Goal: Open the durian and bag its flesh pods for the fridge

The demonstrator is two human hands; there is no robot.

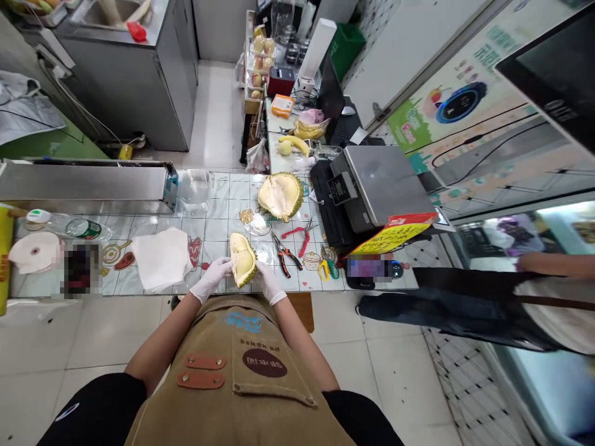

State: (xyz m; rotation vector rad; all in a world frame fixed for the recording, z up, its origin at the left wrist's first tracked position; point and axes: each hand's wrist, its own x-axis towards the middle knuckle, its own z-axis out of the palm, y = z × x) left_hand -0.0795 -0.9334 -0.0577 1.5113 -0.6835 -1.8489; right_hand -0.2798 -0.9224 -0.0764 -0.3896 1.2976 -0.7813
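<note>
A cut durian piece (pixel 243 263) shows pale yellow flesh inside a spiky green rind, near the front edge of the counter. My left hand (pixel 212 277), in a white glove, grips its left side. On the other side my right hand (pixel 270 283), gloved as well, holds the rind, with some fingers hidden behind it. Farther back lies a larger opened durian half (pixel 280 196) with its hollow pale inside facing up. To the right of my hands are black-and-orange pliers (pixel 285 255) and red-handled pliers (pixel 303 236).
Yellow-and-green scissors (pixel 328 269) lie by a weighing scale (pixel 372 183) at the right. Left of me are a white cloth (pixel 162 259), a plastic bottle (pixel 83 229) and a long metal box (pixel 83 186). Bananas (pixel 310 129) rest behind. A person (pixel 465 303) stands at the right.
</note>
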